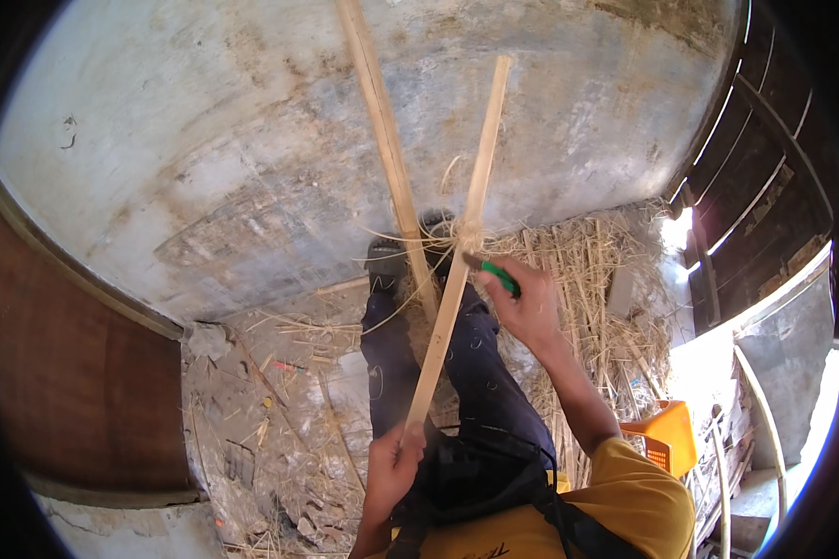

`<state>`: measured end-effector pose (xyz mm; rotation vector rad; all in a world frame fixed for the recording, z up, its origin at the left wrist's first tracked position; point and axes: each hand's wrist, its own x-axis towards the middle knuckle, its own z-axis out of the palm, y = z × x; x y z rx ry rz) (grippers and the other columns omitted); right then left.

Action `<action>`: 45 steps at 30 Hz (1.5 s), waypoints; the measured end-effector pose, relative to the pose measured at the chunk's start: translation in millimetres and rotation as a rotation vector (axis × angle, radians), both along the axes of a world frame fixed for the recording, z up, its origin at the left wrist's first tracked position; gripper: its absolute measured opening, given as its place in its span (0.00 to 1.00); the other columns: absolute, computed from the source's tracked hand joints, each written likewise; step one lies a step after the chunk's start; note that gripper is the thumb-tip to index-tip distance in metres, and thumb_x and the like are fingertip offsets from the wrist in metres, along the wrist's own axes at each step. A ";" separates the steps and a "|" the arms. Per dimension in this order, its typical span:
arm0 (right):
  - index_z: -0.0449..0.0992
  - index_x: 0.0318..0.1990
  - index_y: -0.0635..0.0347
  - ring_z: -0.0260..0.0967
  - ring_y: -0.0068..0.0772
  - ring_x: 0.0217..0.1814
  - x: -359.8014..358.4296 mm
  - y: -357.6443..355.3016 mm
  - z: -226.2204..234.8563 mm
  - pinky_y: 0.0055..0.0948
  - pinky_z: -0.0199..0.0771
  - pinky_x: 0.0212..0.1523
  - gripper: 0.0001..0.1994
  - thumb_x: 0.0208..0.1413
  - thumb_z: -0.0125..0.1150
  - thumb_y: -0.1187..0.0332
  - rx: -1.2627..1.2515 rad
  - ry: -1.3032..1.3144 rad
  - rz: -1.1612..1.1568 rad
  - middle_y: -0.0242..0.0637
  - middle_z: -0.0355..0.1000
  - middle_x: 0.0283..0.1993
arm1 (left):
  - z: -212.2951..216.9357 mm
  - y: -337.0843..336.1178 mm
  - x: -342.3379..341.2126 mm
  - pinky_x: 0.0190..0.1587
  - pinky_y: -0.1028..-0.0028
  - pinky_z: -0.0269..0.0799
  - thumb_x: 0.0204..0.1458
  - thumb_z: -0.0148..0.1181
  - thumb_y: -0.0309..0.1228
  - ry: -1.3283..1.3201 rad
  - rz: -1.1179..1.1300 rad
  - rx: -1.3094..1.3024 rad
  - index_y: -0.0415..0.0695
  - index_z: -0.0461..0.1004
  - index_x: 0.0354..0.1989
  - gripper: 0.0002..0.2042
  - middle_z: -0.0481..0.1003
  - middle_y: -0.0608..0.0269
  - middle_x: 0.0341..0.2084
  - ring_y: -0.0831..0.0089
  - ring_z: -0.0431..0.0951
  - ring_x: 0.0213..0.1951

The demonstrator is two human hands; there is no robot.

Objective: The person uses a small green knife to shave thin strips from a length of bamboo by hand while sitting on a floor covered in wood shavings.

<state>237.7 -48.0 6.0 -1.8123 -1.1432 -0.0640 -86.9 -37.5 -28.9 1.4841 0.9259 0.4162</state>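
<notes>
My left hand is closed around the lower end of a long, flat, pale strip that looks like split bamboo. The strip slants up and away from me, its far end in front of the wall. In my right hand is a knife with a green handle, fingers wrapped round it. Its dark blade lies against the strip near the middle. Thin curled shavings bunch on the strip just beyond the blade. A second, longer wooden pole crosses behind the strip and passes down between my legs.
A stained grey wall rises ahead. Straw-like shavings cover the floor to the right, with scattered scraps on the left. An orange plastic chair or basket stands at lower right, near several upright sticks. A brown panel is at left.
</notes>
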 end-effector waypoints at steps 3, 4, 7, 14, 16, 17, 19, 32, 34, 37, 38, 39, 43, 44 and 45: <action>0.87 0.45 0.58 0.77 0.41 0.24 -14.6 -10.6 -9.1 0.36 0.74 0.27 0.13 0.65 0.77 0.57 0.075 0.011 0.119 0.38 0.81 0.30 | 1.9 4.3 6.1 0.25 0.79 0.58 0.81 0.53 0.43 -0.039 -0.013 0.001 0.44 0.73 0.33 0.21 0.67 0.76 0.21 0.88 0.65 0.22; 0.87 0.45 0.58 0.77 0.41 0.24 -20.0 -14.9 -13.6 0.36 0.74 0.26 0.13 0.65 0.78 0.58 0.109 0.022 0.158 0.38 0.81 0.30 | 4.4 6.8 9.4 0.26 0.77 0.59 0.80 0.54 0.40 -0.047 -0.012 -0.017 0.42 0.74 0.34 0.20 0.67 0.75 0.21 0.87 0.65 0.24; 0.88 0.45 0.56 0.79 0.39 0.24 -32.1 -23.3 -27.7 0.37 0.76 0.26 0.13 0.62 0.80 0.58 0.173 -0.064 0.255 0.34 0.81 0.31 | 16.6 12.3 21.9 0.28 0.76 0.59 0.80 0.53 0.38 -0.096 -0.015 -0.100 0.41 0.74 0.35 0.19 0.67 0.75 0.21 0.86 0.64 0.25; 0.87 0.43 0.51 0.80 0.37 0.26 -48.9 -38.1 -25.7 0.36 0.76 0.25 0.13 0.57 0.83 0.58 0.116 -0.186 0.283 0.29 0.81 0.30 | 21.0 17.1 37.6 0.28 0.76 0.58 0.81 0.53 0.39 -0.155 -0.029 -0.133 0.40 0.74 0.35 0.19 0.66 0.76 0.22 0.86 0.63 0.26; 0.87 0.43 0.52 0.80 0.38 0.26 -44.8 -39.2 -20.8 0.37 0.76 0.26 0.13 0.57 0.83 0.57 0.114 -0.199 0.234 0.29 0.80 0.30 | 17.1 14.1 36.2 0.28 0.74 0.59 0.81 0.53 0.39 -0.136 -0.026 -0.077 0.39 0.74 0.35 0.19 0.67 0.74 0.22 0.85 0.64 0.26; 0.87 0.43 0.52 0.80 0.38 0.26 -42.9 -38.7 -19.1 0.37 0.76 0.26 0.13 0.57 0.83 0.57 0.112 -0.206 0.211 0.29 0.80 0.30 | 15.8 13.0 35.3 0.28 0.74 0.60 0.80 0.53 0.39 -0.127 -0.024 -0.049 0.39 0.75 0.35 0.19 0.67 0.73 0.21 0.84 0.64 0.26; 0.87 0.43 0.52 0.79 0.38 0.26 -42.5 -36.6 -18.3 0.37 0.76 0.27 0.14 0.57 0.83 0.57 0.130 -0.220 0.207 0.30 0.80 0.30 | 16.2 13.0 34.2 0.29 0.72 0.61 0.80 0.54 0.38 -0.109 -0.029 -0.010 0.38 0.75 0.35 0.19 0.68 0.72 0.21 0.83 0.65 0.26; 0.88 0.43 0.57 0.80 0.39 0.25 -13.5 -19.3 -14.2 0.35 0.78 0.29 0.14 0.59 0.82 0.59 0.174 -0.203 0.113 0.35 0.84 0.32 | 11.6 -3.3 19.5 0.25 0.79 0.57 0.81 0.51 0.42 -0.070 -0.025 0.025 0.44 0.72 0.32 0.21 0.66 0.77 0.20 0.89 0.63 0.22; 0.88 0.45 0.58 0.80 0.41 0.26 -7.5 -16.0 -11.0 0.36 0.78 0.31 0.14 0.60 0.81 0.59 0.160 -0.158 0.080 0.37 0.84 0.33 | 20.3 -8.1 16.8 0.25 0.79 0.57 0.81 0.52 0.42 -0.030 -0.027 0.059 0.44 0.72 0.32 0.21 0.66 0.77 0.20 0.89 0.63 0.22; 0.88 0.46 0.60 0.79 0.43 0.26 22.2 -2.0 -9.5 0.37 0.77 0.31 0.14 0.62 0.79 0.59 0.209 -0.144 0.028 0.40 0.83 0.31 | 8.3 -17.0 2.9 0.25 0.79 0.57 0.81 0.53 0.43 -0.026 -0.026 0.010 0.44 0.72 0.33 0.21 0.66 0.76 0.21 0.89 0.63 0.22; 0.88 0.46 0.60 0.78 0.43 0.26 30.7 -0.4 -10.8 0.38 0.77 0.31 0.14 0.63 0.79 0.59 0.236 -0.150 0.005 0.41 0.82 0.31 | 0.1 -19.5 -3.1 0.25 0.79 0.57 0.81 0.53 0.43 -0.036 -0.031 -0.023 0.44 0.72 0.33 0.21 0.66 0.76 0.21 0.89 0.63 0.22; 0.88 0.46 0.60 0.78 0.43 0.26 27.1 -0.5 -7.7 0.38 0.77 0.30 0.13 0.64 0.78 0.59 0.182 -0.120 0.012 0.42 0.81 0.30 | -0.1 -19.2 -5.6 0.24 0.79 0.57 0.81 0.54 0.43 -0.035 -0.023 -0.042 0.44 0.72 0.34 0.21 0.66 0.76 0.21 0.88 0.63 0.22; 0.88 0.45 0.59 0.77 0.42 0.25 8.1 -1.1 -2.4 0.39 0.75 0.29 0.12 0.65 0.77 0.59 0.028 -0.023 0.024 0.42 0.80 0.29 | -6.6 -13.2 -16.8 0.23 0.80 0.58 0.80 0.54 0.44 -0.022 -0.006 -0.060 0.43 0.73 0.35 0.20 0.68 0.75 0.21 0.88 0.64 0.21; 0.88 0.45 0.58 0.77 0.42 0.25 4.8 -1.4 -3.5 0.40 0.74 0.29 0.12 0.65 0.77 0.59 0.005 -0.004 0.023 0.41 0.79 0.29 | -9.4 -12.3 -18.2 0.23 0.81 0.58 0.80 0.54 0.44 -0.016 -0.005 -0.050 0.43 0.74 0.36 0.20 0.68 0.75 0.21 0.88 0.64 0.21; 0.88 0.45 0.58 0.77 0.42 0.25 0.6 -3.0 -4.1 0.40 0.74 0.29 0.12 0.65 0.77 0.59 0.012 -0.013 0.068 0.40 0.79 0.28 | -8.3 -11.8 -17.4 0.23 0.81 0.58 0.80 0.55 0.44 -0.014 -0.002 -0.023 0.43 0.74 0.36 0.20 0.68 0.75 0.21 0.89 0.64 0.20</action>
